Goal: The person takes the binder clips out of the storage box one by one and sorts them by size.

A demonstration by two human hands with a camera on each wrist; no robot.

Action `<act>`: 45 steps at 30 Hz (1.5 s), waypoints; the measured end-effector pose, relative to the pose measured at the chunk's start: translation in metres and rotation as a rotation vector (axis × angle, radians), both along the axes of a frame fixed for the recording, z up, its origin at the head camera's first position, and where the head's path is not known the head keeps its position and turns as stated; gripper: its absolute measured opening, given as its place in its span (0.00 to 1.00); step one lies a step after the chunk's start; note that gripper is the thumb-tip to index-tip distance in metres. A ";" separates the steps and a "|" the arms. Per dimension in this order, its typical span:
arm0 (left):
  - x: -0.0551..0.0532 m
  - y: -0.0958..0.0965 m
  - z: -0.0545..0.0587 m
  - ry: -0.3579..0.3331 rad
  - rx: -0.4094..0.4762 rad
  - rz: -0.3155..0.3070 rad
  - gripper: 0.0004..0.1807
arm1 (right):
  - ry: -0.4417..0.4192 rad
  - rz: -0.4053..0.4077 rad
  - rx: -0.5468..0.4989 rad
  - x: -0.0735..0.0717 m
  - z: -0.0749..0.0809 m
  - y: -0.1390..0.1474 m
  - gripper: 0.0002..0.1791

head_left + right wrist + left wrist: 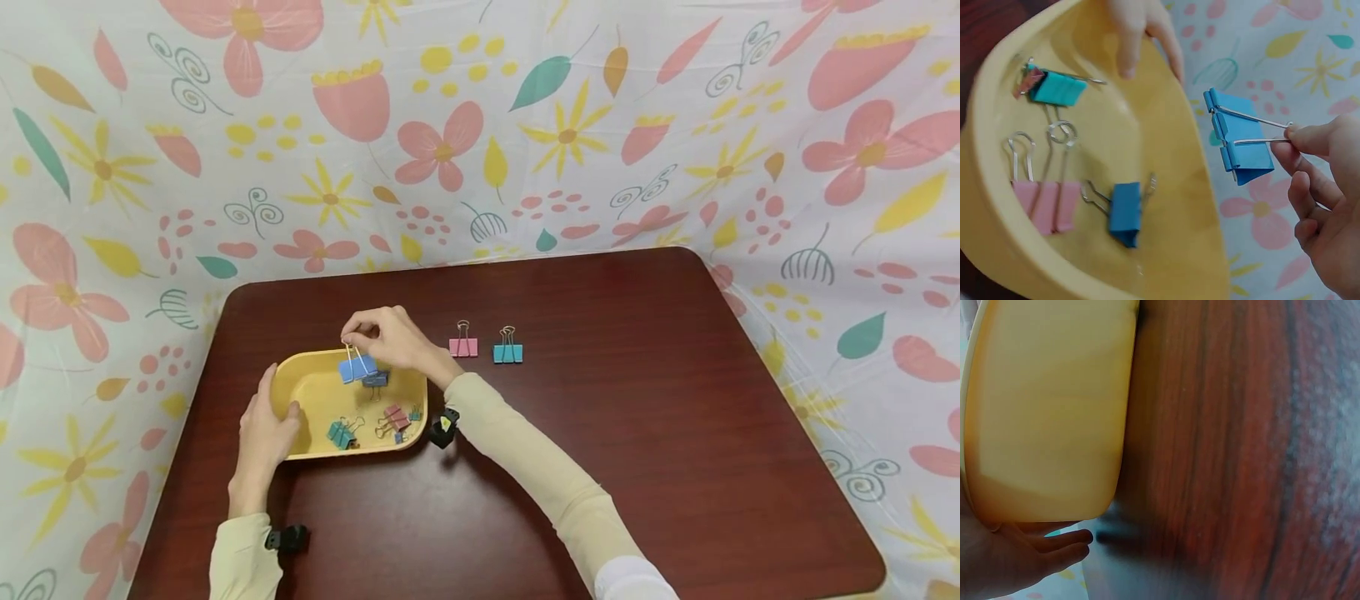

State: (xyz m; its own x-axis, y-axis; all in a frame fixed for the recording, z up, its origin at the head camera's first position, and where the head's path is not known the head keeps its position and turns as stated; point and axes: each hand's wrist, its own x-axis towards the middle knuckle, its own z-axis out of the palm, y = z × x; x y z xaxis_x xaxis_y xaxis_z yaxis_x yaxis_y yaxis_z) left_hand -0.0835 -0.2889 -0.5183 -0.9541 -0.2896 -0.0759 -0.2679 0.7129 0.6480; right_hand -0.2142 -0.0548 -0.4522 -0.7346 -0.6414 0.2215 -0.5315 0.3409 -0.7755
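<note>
My right hand pinches a blue binder clip by its wire handles, with the clip's body hanging over the back of a yellow tray. In the right wrist view, thumb and fingertips meet on the handle ends of that clip. At the tray's left end, my left hand grips the wall, thumb inside and fingers outside. Another blue clip, a pink clip and a teal clip lie in the tray, along with several smaller ones.
Right of the tray, a pink binder clip and a teal binder clip lie side by side on the dark wooden table, handles pointing to the back. A flowered cloth hangs behind and around the table.
</note>
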 end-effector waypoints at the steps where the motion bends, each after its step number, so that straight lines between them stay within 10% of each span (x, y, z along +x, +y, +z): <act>1: 0.000 0.000 0.000 -0.001 0.001 -0.001 0.42 | -0.004 -0.007 -0.007 -0.001 0.002 0.003 0.06; 18: -0.003 0.000 0.002 0.010 0.021 -0.010 0.41 | 0.027 -0.110 -0.041 -0.024 0.029 0.066 0.06; 45: 0.002 -0.001 0.001 0.001 0.042 -0.015 0.41 | 0.057 -0.325 -0.018 -0.022 0.011 0.202 0.06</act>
